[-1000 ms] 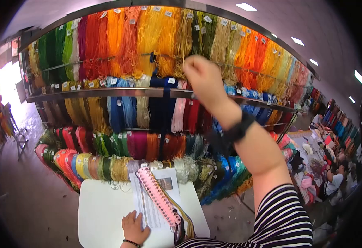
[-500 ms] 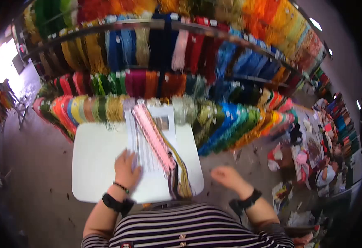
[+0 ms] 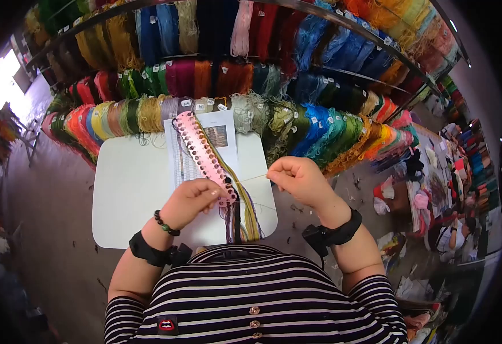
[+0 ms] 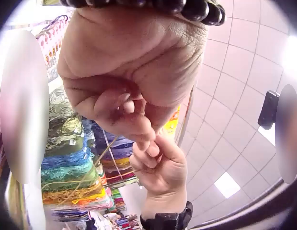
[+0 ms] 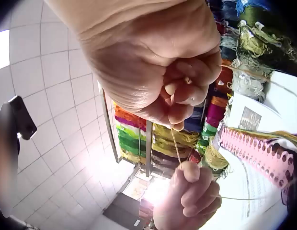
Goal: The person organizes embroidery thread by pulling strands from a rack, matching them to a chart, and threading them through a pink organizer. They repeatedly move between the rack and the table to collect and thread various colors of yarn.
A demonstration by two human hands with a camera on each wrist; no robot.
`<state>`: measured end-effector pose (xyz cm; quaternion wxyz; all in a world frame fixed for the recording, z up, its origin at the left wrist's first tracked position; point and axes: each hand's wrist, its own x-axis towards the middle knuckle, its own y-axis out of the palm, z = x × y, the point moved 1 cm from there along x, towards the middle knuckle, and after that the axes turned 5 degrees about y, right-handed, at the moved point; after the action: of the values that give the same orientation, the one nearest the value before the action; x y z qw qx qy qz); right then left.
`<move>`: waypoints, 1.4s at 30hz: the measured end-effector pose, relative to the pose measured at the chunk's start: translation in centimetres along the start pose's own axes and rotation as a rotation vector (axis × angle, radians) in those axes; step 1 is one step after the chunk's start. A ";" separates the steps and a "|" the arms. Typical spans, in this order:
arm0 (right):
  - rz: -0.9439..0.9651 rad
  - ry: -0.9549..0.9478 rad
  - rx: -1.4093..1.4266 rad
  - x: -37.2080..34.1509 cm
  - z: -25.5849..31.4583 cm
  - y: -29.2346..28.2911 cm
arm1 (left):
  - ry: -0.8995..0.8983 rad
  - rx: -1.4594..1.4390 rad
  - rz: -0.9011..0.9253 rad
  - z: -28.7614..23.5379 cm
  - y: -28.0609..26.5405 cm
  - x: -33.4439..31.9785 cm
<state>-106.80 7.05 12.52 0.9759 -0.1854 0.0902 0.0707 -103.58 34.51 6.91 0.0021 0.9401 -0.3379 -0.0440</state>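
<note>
Above the white table (image 3: 130, 189), my right hand (image 3: 304, 182) pinches a thin yellowish thread (image 3: 252, 178) between thumb and fingers. The thread runs toward my left hand (image 3: 190, 204), beside the lower end of a pink strip (image 3: 199, 150) with rows of holes. In the right wrist view a short taut length of thread (image 5: 176, 146) spans from the right fingertips to the left hand (image 5: 189, 199), whose thumb and finger pinch it. Bundled olive, black and purple threads (image 3: 249, 215) hang along the strip, which lies on a printed sheet (image 3: 223, 123).
Labelled skeins (image 3: 162, 112) in many colours hang on racks behind the table, with a metal rail (image 3: 377, 43) above. At the right, a cluttered table (image 3: 426, 172) stands near a seated person (image 3: 449, 238). Scraps lie on the floor (image 3: 314, 226).
My right hand has come down from the upper skeins to the table, holding thread. The left hand has lifted from the sheet and moved beside the strip. The head view has tilted downward.
</note>
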 end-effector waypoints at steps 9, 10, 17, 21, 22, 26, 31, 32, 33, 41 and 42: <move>0.106 -0.477 -0.097 3.8 -0.6 5.3 | 0.350 0.440 -0.157 -3.6 0.3 0.9; 0.183 -0.434 0.138 4.4 -0.5 6.3 | 0.424 0.505 -0.163 -4.0 0.3 1.2; 0.522 -0.007 0.314 7.1 -2.5 8.3 | 0.310 0.527 -0.368 -2.6 -0.5 0.6; 0.456 -0.050 -0.101 7.5 -4.0 9.0 | 0.180 0.445 -0.425 2.7 0.2 0.0; 0.436 -0.056 -0.102 7.6 -4.3 9.3 | 0.131 0.457 -0.405 3.7 0.0 -0.1; 0.340 -0.144 -0.226 9.2 -5.6 10.4 | -0.080 0.171 -0.418 7.3 -1.3 0.0; 0.173 -0.208 -0.357 14.5 -4.2 9.8 | -0.115 -0.123 -0.600 8.8 -5.1 2.6; 0.163 -0.273 -0.424 15.7 -3.8 9.9 | -0.127 -0.157 -0.600 9.1 -5.9 3.3; 0.150 -0.339 -0.491 16.8 -3.5 10.0 | -0.141 -0.190 -0.620 9.0 -6.3 3.9; 0.249 -0.243 -0.681 20.0 -4.2 12.2 | -0.097 -0.361 -0.663 10.8 -7.0 6.7; 0.257 -0.236 -0.680 20.1 -4.1 12.1 | -0.073 -0.364 -0.663 10.7 -7.0 6.8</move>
<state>-89.91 18.76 0.42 0.8457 -0.4763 -0.0290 0.2391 -94.84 35.87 -4.53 0.1425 0.9805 -0.0016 -0.1352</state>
